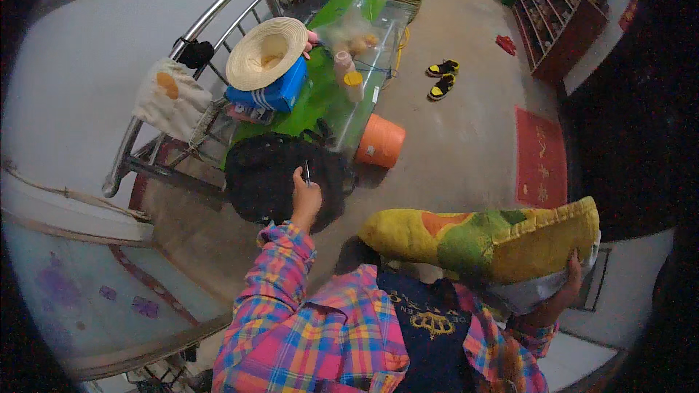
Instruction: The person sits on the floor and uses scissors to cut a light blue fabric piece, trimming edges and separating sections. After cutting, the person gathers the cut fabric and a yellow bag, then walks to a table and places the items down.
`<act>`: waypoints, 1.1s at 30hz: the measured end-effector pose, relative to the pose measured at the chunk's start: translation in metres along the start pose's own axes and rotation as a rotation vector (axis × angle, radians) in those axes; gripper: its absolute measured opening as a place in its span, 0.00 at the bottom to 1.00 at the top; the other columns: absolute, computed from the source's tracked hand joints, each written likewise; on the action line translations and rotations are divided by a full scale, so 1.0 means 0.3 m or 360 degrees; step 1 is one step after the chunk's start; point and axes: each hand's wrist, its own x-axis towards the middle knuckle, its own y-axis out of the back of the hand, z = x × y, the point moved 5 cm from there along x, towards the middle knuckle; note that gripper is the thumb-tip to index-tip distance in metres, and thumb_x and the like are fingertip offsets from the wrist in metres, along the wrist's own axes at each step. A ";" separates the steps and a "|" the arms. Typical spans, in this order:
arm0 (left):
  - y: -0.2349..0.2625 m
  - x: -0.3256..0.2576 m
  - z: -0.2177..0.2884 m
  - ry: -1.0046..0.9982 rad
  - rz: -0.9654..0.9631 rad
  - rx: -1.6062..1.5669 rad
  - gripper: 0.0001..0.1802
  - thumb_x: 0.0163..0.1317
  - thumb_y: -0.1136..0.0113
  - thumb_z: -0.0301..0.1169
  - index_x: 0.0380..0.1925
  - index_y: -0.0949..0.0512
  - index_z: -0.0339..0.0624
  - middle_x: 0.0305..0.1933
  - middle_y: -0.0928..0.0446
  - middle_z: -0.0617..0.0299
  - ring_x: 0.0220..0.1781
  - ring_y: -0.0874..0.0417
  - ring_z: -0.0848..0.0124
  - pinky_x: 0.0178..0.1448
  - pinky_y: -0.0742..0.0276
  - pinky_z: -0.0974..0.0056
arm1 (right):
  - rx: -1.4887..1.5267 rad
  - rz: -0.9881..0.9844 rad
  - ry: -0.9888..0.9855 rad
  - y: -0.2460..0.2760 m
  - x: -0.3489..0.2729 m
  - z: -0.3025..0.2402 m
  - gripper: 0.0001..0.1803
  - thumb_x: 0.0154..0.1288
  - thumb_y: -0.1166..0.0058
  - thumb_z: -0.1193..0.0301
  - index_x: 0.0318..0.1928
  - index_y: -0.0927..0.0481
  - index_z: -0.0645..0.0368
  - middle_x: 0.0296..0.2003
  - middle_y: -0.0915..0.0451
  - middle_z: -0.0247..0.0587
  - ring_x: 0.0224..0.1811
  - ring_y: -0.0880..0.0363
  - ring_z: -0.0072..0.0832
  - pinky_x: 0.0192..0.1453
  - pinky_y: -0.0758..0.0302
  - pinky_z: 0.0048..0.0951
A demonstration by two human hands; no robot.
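In my left hand [306, 201], closed and stretched forward, is a thin silvery pointed tool [307, 173]; its exact kind is too small to tell. Behind that hand, a black backpack [262, 175] rests at the near end of a green-topped table [331, 18]. My right hand [572, 282] grips the right end of a bulky yellow and green cloth bag [473, 244]. This bag lies across the front of my body, with a pale layer showing along its lower right side. The fingers on its underside are partly hidden.
A straw hat [268, 51] sits on a blue box [280, 91] beside a metal rail [218, 7]. An orange bin [381, 141] stands by the table. Further right are black-yellow shoes [442, 78], a red mat [540, 156] and a shelf rack [557, 22].
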 end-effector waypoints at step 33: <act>-0.615 1.037 -0.148 0.0664 0.0191 0.0888 0.39 0.43 0.40 0.33 0.55 0.48 0.40 0.44 0.36 0.45 0.46 0.33 0.52 0.46 0.34 0.52 | -0.0759 -0.0181 -0.0300 -0.779 0.888 0.255 0.25 0.55 0.57 0.62 0.50 0.37 0.66 0.48 0.34 0.46 0.48 0.33 0.34 0.51 0.35 0.33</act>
